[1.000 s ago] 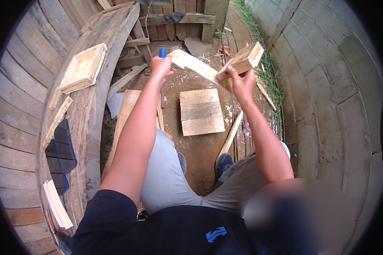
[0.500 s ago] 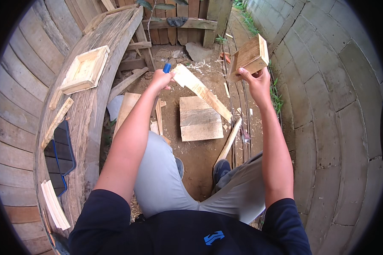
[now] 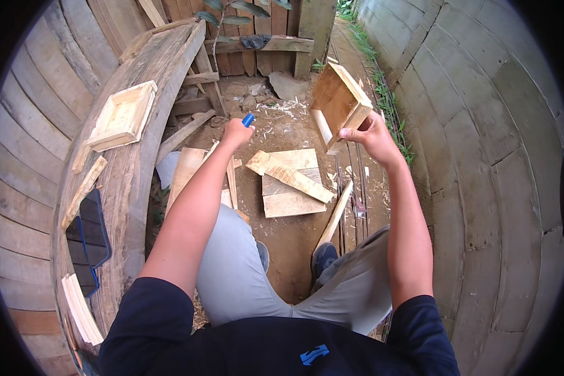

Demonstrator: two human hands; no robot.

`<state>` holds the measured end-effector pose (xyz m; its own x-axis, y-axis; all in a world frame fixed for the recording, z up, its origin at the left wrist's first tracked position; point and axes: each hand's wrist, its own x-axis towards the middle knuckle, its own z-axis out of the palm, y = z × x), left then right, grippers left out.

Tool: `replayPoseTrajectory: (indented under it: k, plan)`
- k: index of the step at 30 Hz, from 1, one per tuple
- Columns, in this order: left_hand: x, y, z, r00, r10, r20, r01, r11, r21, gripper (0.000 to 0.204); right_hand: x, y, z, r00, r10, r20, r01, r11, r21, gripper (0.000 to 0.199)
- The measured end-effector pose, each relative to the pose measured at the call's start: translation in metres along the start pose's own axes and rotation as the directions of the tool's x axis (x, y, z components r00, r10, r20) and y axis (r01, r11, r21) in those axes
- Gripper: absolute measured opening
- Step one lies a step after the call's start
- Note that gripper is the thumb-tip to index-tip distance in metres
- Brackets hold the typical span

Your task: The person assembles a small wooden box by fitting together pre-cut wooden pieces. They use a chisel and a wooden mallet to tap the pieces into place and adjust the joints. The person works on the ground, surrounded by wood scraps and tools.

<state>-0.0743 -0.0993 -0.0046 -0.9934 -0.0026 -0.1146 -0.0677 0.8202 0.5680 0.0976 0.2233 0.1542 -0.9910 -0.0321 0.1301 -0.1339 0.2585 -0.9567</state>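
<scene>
My right hand (image 3: pixel 377 139) holds up a shallow wooden box (image 3: pixel 343 94) by its near lower corner, the thumb on its inner side. The box is tilted, with its open side turned toward me and to the left. My left hand (image 3: pixel 235 133) is closed round a tool with a blue handle end (image 3: pixel 249 120); the rest of that tool is hidden. Below the hands, a narrow rough-ended board (image 3: pixel 291 177) lies slantwise across a square wooden panel (image 3: pixel 291 205) on the ground. Neither hand touches the board.
A thick timber bench (image 3: pixel 128 207) on the left bears a second shallow wooden box (image 3: pixel 124 117), offcuts and dark glasses (image 3: pixel 93 229). Planks (image 3: pixel 185 175) lie beside my left knee, a stick (image 3: pixel 337 216) by my right foot. A block wall (image 3: pixel 482 156) runs along the right.
The narrow board has left my left hand and dropped onto the square panel. My right hand has turned the box so its open side shows and brought it slightly left.
</scene>
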Motion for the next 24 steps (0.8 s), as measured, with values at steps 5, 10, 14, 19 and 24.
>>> replayPoseTrajectory:
  k: [5,10,14,19,24]
  plan:
    - [-0.015,0.015,-0.021,0.997,0.022,0.074,0.0,0.962,-0.274,0.032,0.002,0.014,0.011,0.983,0.083,0.164,0.049,0.742,-0.669,0.035]
    - [-0.029,0.023,-0.021,0.991,-0.077,0.112,0.099,0.972,-0.212,0.04,-0.003,-0.007,0.031,0.995,0.084,0.06,0.002,0.57,-0.822,0.03]
    - [-0.029,0.013,-0.016,0.984,-0.009,0.177,0.045,0.979,-0.197,0.032,0.016,-0.035,0.042,0.968,-0.23,0.098,0.183,0.386,-0.904,0.042]
    - [-0.011,-0.01,-0.007,0.965,0.049,0.258,-0.013,0.99,-0.139,0.022,0.079,-0.124,0.092,0.871,-0.401,0.283,0.437,0.37,-0.82,0.049]
    - [-0.023,-0.002,-0.006,0.973,0.074,0.218,-0.031,0.98,-0.198,0.022,0.169,-0.182,0.192,0.752,-0.459,0.473,0.638,0.326,-0.698,0.055]
